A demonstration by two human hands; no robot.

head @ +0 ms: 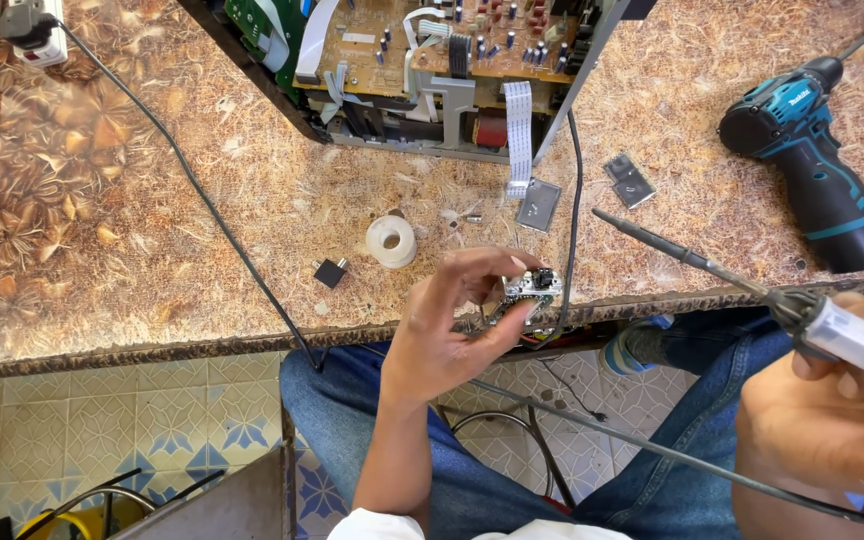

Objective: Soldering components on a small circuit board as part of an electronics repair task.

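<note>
Head camera looks down on a mottled brown workbench [152, 250], and at centre frame the left hand [447, 335] pinches a small circuit board [530, 288] between thumb and fingertips, right at the bench edge. Lower right, the right hand [832, 420] is wrapped around a soldering iron [752, 295], its tip aimed up-left, well apart from the board. A tape roll [391, 241] sits just above the left hand, an opened chassis [422, 70] fills top centre, and a teal cordless drill [812, 160] lies upper right.

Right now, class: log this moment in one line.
left hand: holds small circuit board | right hand: holds soldering iron | drill: on bench
</note>
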